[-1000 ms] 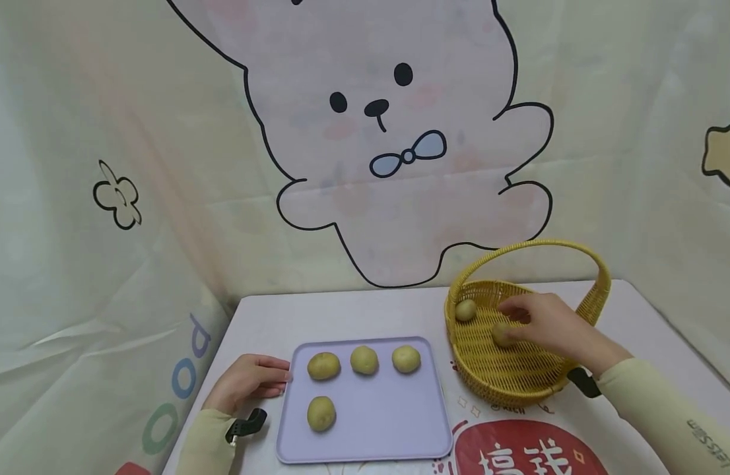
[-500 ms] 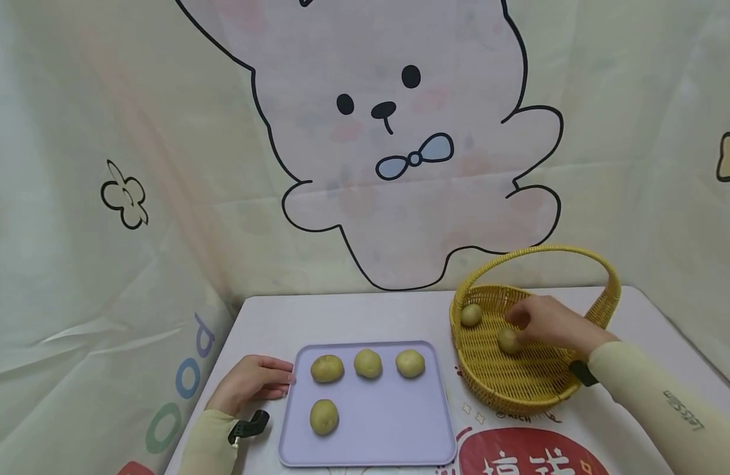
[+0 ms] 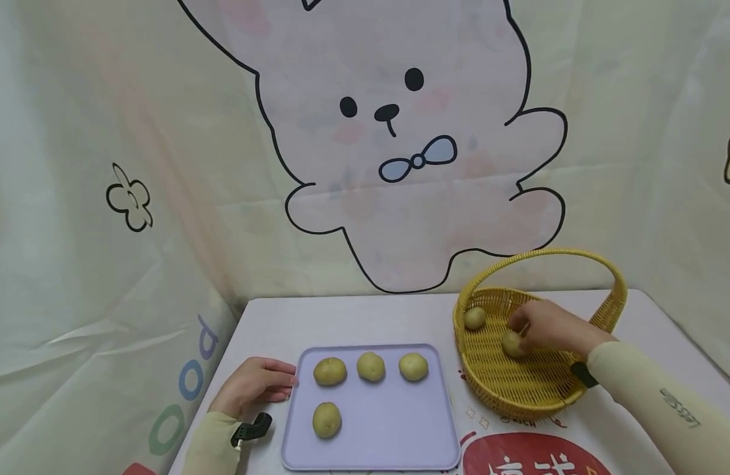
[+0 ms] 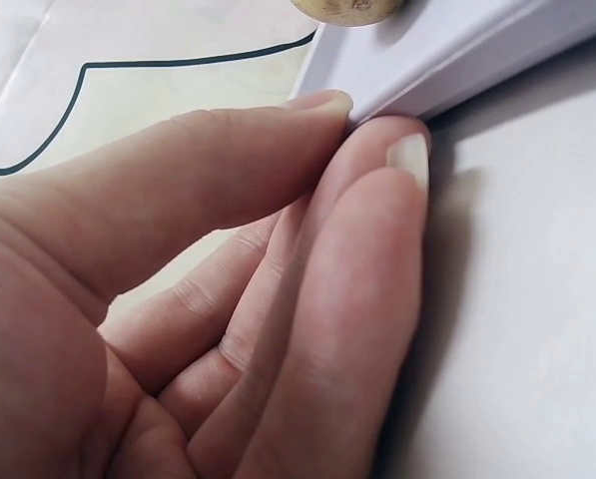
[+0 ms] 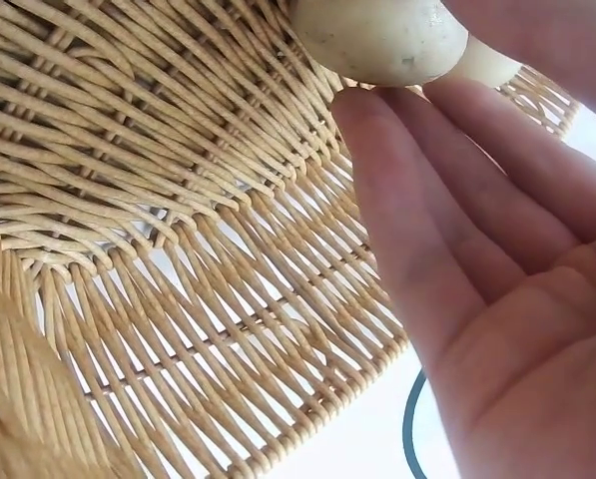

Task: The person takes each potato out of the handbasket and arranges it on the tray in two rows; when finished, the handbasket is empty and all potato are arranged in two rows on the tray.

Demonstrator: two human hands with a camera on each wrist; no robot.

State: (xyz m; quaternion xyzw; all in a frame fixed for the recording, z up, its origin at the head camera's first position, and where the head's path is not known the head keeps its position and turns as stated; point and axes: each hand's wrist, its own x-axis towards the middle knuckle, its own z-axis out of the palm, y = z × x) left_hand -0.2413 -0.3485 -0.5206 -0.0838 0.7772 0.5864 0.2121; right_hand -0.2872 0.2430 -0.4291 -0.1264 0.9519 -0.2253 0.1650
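In the head view my right hand (image 3: 549, 326) reaches into the yellow wicker basket (image 3: 519, 396). Its thumb and fingers hold a potato (image 3: 513, 344) low over the woven bottom; the right wrist view shows this potato (image 5: 382, 40) at the fingertips. Another potato (image 3: 474, 318) lies by the basket's far left wall. On the left, my left hand (image 3: 255, 384) pinches the left edge of a pale purple tray (image 3: 395, 429) between thumb and finger, seen close in the left wrist view. Several potatoes lie on the tray: a row of three at the back and one potato (image 3: 327, 420) at the front left.
The basket's tall handle (image 3: 555, 253) arches over its opening, above my right hand. A white table (image 3: 353, 320) carries tray and basket, with a red printed patch (image 3: 531, 455) at its front. Behind it hangs a curtain (image 3: 246, 257) with a cartoon bear.
The whole view has shifted slightly, so tray and basket appear a little lower and further right. My right hand has moved closer around the potato. My left hand stays at the tray's edge.
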